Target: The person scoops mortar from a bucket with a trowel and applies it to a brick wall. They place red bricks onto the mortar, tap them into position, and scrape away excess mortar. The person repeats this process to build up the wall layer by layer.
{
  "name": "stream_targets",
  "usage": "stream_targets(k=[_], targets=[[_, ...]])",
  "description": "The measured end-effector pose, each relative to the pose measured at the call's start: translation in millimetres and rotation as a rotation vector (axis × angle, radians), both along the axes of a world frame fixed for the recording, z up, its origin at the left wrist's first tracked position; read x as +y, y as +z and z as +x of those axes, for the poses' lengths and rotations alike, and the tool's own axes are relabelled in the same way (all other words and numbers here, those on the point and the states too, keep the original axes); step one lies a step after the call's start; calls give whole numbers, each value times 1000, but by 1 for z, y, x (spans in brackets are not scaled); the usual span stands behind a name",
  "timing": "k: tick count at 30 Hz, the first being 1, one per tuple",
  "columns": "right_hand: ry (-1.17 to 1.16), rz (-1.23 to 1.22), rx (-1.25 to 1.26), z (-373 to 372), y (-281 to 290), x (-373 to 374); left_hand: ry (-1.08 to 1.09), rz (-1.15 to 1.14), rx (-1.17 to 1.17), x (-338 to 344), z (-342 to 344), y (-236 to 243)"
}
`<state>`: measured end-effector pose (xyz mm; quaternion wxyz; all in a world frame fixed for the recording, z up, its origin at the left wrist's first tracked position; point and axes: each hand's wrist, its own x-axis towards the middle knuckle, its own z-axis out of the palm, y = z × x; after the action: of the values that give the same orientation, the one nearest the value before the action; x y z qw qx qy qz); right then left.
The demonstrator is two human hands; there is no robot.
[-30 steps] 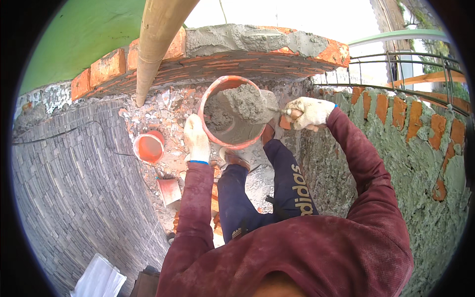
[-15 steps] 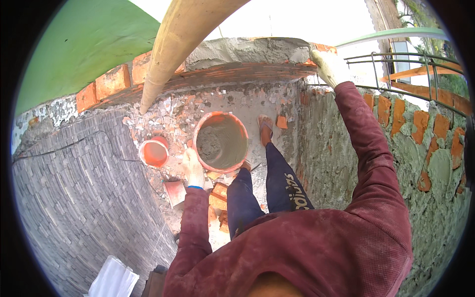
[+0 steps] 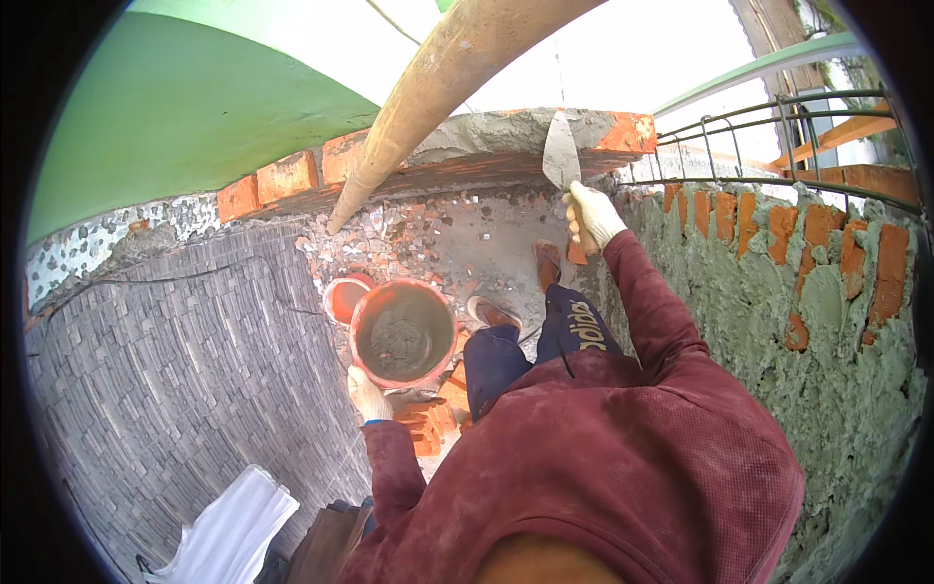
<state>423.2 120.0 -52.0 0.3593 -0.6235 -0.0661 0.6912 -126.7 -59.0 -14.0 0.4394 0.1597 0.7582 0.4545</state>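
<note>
Mortar [image 3: 496, 128], grey and wet, tops the orange-brick wall [image 3: 486, 164], its ends left partly bare. White-gloved right hand [image 3: 595, 216] clamps fingers round a pointed steel trowel [image 3: 561, 154] there; white-gloved left hand [image 3: 368, 395] clamps the round, mortar-holding orange plastic bucket [image 3: 401, 383].

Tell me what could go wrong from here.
The left hand has the bucket at one side of its rim, so it might tip and spill mortar. The trowel in the right hand could scrape the wall's grey top. The sandaled feet might slip on rubble.
</note>
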Motion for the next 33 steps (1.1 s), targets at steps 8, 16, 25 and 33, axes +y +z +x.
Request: stream_targets(k=[8,16,25,33], targets=[[-66,-22,42,-61,-16,34,73,19,-42,-16,0,87],[-134,-44,27,-128,-14,58,-8,-60,100,-42,-117,32],[655,299,-1080,-147,-9,36,-105,2,6,-6,-139,24],[1157,263,-1463,-26,15,57,-31,31,41,11,-96,16]])
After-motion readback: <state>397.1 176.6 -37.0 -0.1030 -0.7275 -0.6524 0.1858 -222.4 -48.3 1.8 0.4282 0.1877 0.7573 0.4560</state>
